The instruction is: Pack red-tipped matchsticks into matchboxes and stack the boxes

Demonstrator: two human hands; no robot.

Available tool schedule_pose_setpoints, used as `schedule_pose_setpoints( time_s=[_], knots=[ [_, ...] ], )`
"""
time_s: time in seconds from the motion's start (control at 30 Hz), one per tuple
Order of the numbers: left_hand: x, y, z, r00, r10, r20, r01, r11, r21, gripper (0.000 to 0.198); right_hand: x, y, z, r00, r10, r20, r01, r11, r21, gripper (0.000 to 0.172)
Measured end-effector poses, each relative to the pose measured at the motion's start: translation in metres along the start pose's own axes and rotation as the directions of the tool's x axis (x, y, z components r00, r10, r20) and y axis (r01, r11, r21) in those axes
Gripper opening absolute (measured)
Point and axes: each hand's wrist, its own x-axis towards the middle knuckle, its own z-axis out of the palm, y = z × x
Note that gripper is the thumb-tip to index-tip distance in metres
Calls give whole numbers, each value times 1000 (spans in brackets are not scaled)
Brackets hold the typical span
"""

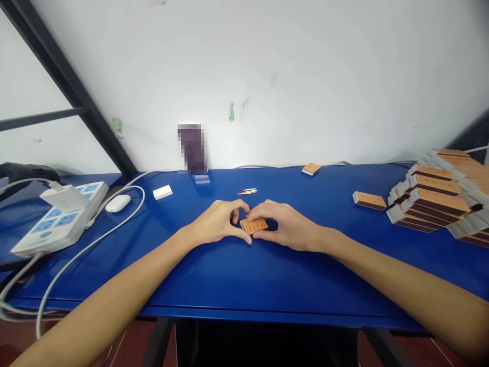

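Observation:
An orange printed matchbox (254,225) is held just above or on the blue table, between my two hands. My right hand (284,224) grips it from the right, with fingers along the far edge and thumb at the near edge. Around its left end curves my left hand (219,221), thumb and forefinger apart in a C shape. The left thumb tip lies at the box's near left corner; whether it presses there I cannot tell. Just beyond the hands lie several red-tipped matches (247,192).
Stacked matchboxes (439,199) stand at the right, with a single matchbox (369,200) beside them. Another orange piece (311,168) lies near the wall. At left are a white box (162,192), a white earphone case (118,203), a power strip (64,221) and looping cables. A blurred phone-like object (193,149) leans on the wall.

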Motion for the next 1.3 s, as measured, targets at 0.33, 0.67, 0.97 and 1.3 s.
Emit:
schedule_pose_setpoints(
  time_s=[0.33, 0.67, 0.97, 1.3],
  knots=[
    [1, -4, -16, 991, -30, 129, 62, 967, -246, 47, -3, -5, -1, 998, -14, 54, 12, 999, 42, 29],
    [-6, -3, -12, 982, 187, -4, -184, 973, 137, 47, -5, -6, -3, 998, -19, 67, 18, 1000, 16, 25],
    [-7, -5, -31, 984, 174, -39, -124, 823, 554, 43, -11, 8, -42, 992, 125, -35, -126, 867, -482, 44],
    [-41, -70, -98, 602, -582, -547, 791, 341, 508, 61, -76, 103, -161, 666, 708, -235, -677, 441, -589, 33]
  ],
)
